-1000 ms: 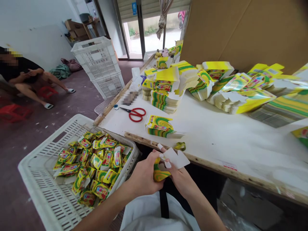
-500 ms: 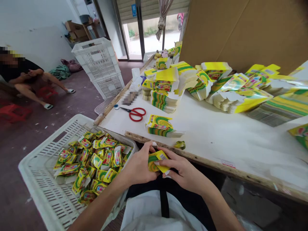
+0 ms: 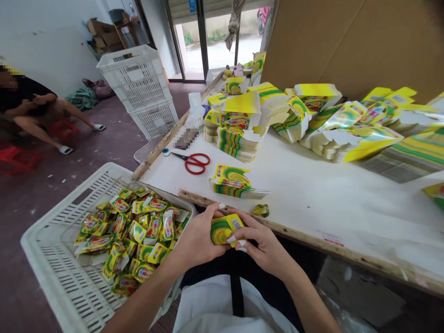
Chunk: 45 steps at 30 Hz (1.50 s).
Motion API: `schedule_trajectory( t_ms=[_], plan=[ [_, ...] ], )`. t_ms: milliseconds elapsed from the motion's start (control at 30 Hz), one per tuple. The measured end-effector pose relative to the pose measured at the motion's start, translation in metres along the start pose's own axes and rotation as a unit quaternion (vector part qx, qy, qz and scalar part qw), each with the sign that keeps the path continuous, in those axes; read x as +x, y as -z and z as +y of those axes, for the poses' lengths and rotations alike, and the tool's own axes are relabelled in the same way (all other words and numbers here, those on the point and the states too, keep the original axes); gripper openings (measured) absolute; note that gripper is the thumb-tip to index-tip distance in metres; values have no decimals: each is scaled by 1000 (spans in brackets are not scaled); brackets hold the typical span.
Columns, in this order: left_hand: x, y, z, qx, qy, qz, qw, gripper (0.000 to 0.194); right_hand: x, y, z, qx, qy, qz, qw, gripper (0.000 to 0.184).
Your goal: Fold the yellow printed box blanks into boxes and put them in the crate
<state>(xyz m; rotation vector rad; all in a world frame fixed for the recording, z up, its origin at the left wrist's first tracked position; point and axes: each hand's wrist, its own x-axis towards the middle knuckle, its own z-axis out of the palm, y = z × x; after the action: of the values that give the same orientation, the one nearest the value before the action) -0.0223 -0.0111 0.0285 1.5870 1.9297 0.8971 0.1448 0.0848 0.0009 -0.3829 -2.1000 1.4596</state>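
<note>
Between my two hands, just off the table's front edge, is a small yellow and green carton point(image 3: 221, 231) with a barcode on one end. My left hand point(image 3: 199, 240) grips its left side, fingers wrapped round it. The fingers of my right hand point(image 3: 258, 240) are closed on the carton's right end, at a yellow flap. White coverings show on several fingertips. A short stack of flat cartons point(image 3: 231, 178) lies on the table beyond my hands. Near the edge sits a small crumpled yellow-green strip point(image 3: 261, 210).
To my left, a white plastic crate point(image 3: 52, 259) holds many folded cartons point(image 3: 138, 231). Red-handled scissors point(image 3: 196, 164) lie on the white table point(image 3: 312, 199), before larger carton stacks point(image 3: 239, 143). White crates point(image 3: 138, 88) stand stacked on the floor. A person point(image 3: 31, 99) sits at far left.
The carton has turned in my hands, so more of its green and yellow broad face shows. My right fingers have shifted at its end flap. The view has moved slightly.
</note>
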Motion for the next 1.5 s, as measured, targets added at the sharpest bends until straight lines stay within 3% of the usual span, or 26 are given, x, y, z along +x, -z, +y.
schedule_trajectory(
  t_ms=[200, 433, 500, 633, 733, 800, 867, 933, 1000, 1067, 1233, 1400, 1500],
  plan=[
    [-4, -7, 2, 58, -18, 42, 997, 65, 1, -15, 5, -67, -27, 27, 997, 33],
    [-5, 7, 5, 9, 10, 4, 1000, 73, 4, -5, 2, -71, 31, -27, 997, 14],
    [-5, 5, 8, 32, 4, 13, 999, 72, 5, -8, 1, -71, 32, -13, 997, 15],
    [-8, 4, 10, 103, -38, 30, 994, 71, 5, -25, 0, -68, -5, 57, 996, 46],
    [-14, 27, -5, 136, -56, 29, 989, 54, 12, -25, -1, -69, -4, 64, 996, 59],
    [-21, 53, -25, 194, -25, 63, 979, 36, 25, -12, 1, -112, -8, 101, 989, 52],
    [-28, 78, -47, 305, 35, 99, 947, 42, 44, 6, 7, -198, -35, 166, 966, 37],
    [-34, 90, -65, 344, 75, 131, 927, 54, 63, 23, 16, -272, -74, 203, 938, 33],
    [-36, 87, -73, 299, 74, 113, 945, 58, 78, 32, 26, -307, -102, 210, 922, 32],
    [-36, 71, -70, 218, 58, 66, 972, 51, 86, 33, 34, -325, -117, 206, 916, 28],
    [-24, 28, -38, 61, 44, -21, 997, 36, 86, 24, 40, -338, -124, 212, 908, 31],
    [-12, 7, -21, -118, 66, -62, 989, 38, 85, 26, 33, -291, -100, 241, 920, 36],
    [-3, -4, -17, -293, 79, -36, 952, 55, 77, 25, 16, -237, -75, 261, 933, 34]
  ],
)
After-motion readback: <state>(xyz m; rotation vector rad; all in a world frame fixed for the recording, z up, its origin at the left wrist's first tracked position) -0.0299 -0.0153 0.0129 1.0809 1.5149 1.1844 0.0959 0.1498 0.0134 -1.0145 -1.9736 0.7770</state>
